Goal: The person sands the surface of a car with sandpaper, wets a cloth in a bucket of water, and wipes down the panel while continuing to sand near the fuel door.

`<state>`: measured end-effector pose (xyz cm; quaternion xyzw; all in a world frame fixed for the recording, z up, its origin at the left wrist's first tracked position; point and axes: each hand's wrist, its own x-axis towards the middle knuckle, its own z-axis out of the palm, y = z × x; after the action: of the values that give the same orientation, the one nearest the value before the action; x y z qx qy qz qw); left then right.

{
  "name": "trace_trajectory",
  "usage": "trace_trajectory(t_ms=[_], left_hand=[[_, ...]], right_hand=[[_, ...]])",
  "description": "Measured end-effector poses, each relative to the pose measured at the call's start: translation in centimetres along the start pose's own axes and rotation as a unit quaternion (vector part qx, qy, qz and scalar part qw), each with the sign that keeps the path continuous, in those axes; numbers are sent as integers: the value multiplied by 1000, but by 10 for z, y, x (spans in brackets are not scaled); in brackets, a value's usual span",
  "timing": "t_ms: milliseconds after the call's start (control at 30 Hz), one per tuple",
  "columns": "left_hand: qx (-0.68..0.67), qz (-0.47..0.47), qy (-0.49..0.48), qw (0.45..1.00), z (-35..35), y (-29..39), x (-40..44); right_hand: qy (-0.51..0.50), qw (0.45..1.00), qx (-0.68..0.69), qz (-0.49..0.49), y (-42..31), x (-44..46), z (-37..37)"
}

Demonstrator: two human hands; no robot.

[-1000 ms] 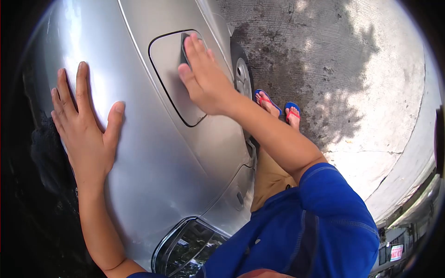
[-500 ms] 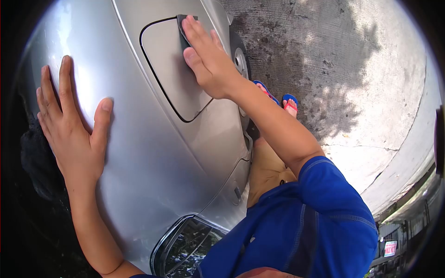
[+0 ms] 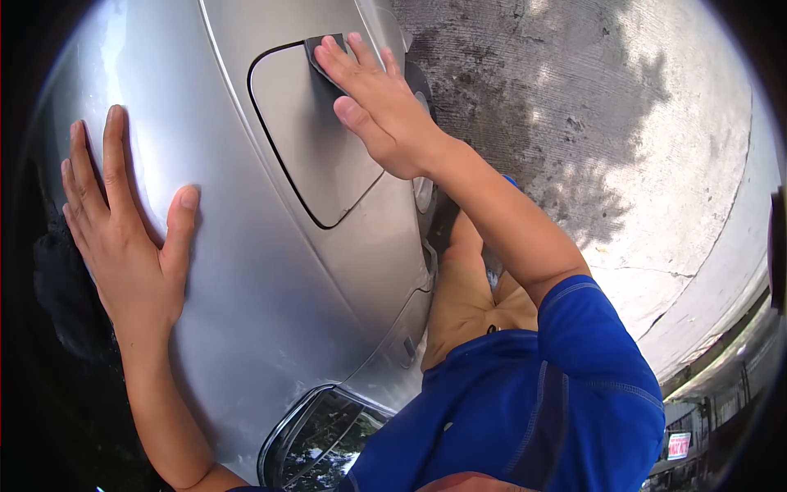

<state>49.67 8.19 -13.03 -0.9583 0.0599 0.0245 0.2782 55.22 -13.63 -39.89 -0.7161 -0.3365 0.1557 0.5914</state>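
Note:
My left hand [image 3: 135,246] rests flat on the silver car body [image 3: 246,287], its fingers spread and holding nothing. Over a fuel door [image 3: 291,123] outlined by a dark gap, my right hand [image 3: 389,115] lies with fingers stretched out. Under those fingers it presses a dark grey sheet [image 3: 315,51], apparently sandpaper, against the door's upper edge. Only the sheet's edge and one corner show; the rest is covered by my fingers. My right thumb sticks out to the side, off the sheet.
A car wheel [image 3: 422,184] sits to the right of the panel, partly behind my wrist. Below is a side window [image 3: 328,435] with a dark trim. Rough concrete ground [image 3: 533,90] with shadows spreads at the right. A red and white sign [image 3: 679,445] hangs at lower right.
My right hand and the sheet have shifted slightly down and left, with the fingers spreading wider. The view has moved a little; my feet in blue sandals are now mostly hidden.

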Motion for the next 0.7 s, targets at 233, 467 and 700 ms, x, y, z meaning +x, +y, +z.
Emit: trace_trajectory(t_ms=[233,467,700], left_hand=[[19,15,2,1000,-2,-3,5],[10,3,-3,1000,-2,-2,6],[19,9,9,1000,-1,-3,11]], right_hand=[[12,999,-29,-30,11,16,-3],[-9,999,-18,-48,11,7,-4],[-10,999,-18,-36,19,3,-1]])
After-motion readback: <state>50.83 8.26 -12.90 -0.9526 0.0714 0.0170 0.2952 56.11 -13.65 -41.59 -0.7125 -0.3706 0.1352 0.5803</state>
